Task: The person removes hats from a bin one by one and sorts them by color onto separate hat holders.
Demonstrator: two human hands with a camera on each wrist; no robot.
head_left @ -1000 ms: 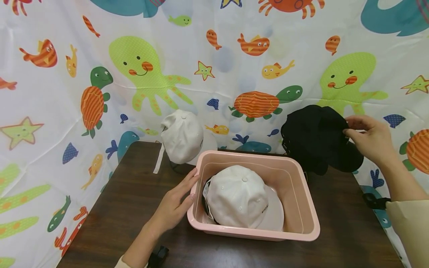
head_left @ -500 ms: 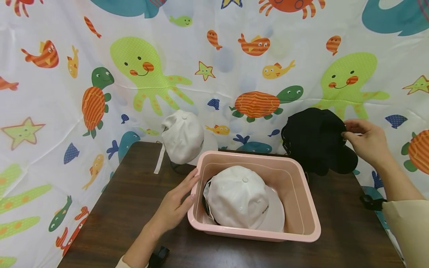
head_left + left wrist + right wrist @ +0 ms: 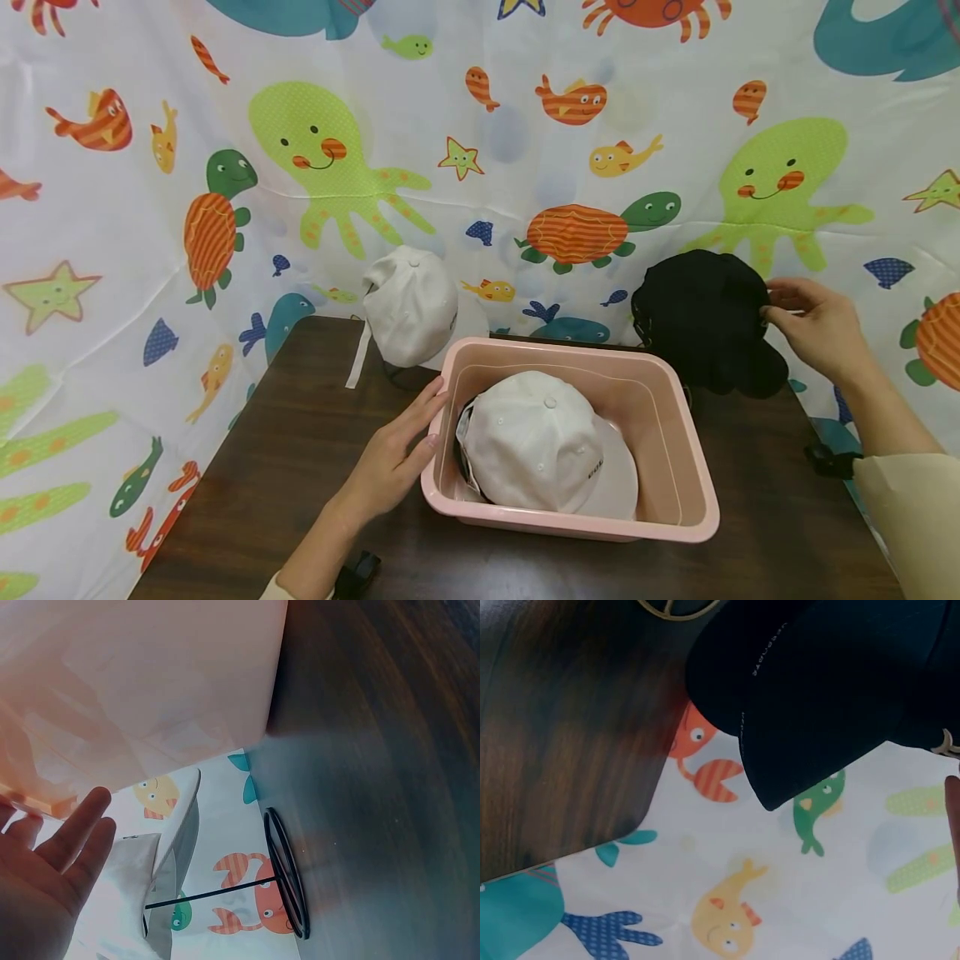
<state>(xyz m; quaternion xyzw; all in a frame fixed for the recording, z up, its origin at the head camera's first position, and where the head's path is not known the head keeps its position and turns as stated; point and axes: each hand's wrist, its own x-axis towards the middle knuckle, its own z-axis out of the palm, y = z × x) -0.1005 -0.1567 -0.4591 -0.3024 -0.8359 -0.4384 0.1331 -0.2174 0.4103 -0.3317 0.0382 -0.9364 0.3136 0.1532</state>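
Note:
My right hand (image 3: 817, 321) pinches the right edge of a black cap (image 3: 701, 317) at the back right, thumb and fingertips at its edge. In the right wrist view two dark brim shapes overlap on the black cap (image 3: 832, 690), with white lettering along them. My left hand (image 3: 397, 446) rests with extended fingers on the left rim of a pink plastic tub (image 3: 573, 527). Inside the tub, a white cap (image 3: 528, 442) sits crown up, its brim toward the right. Another white cap (image 3: 411, 308) hangs behind my left hand on a black wire stand (image 3: 285, 874).
A dark wooden table (image 3: 300, 467) lies under everything. Its right edge shows in the right wrist view, near a brass-coloured ring base (image 3: 676, 611). Behind and beside it hangs a white curtain (image 3: 495, 167) printed with sea animals. A strap (image 3: 358, 358) dangles from the rear white cap.
My right hand has moved down and slightly left, and the black cap has come down with it. My left hand and the tub stay in place.

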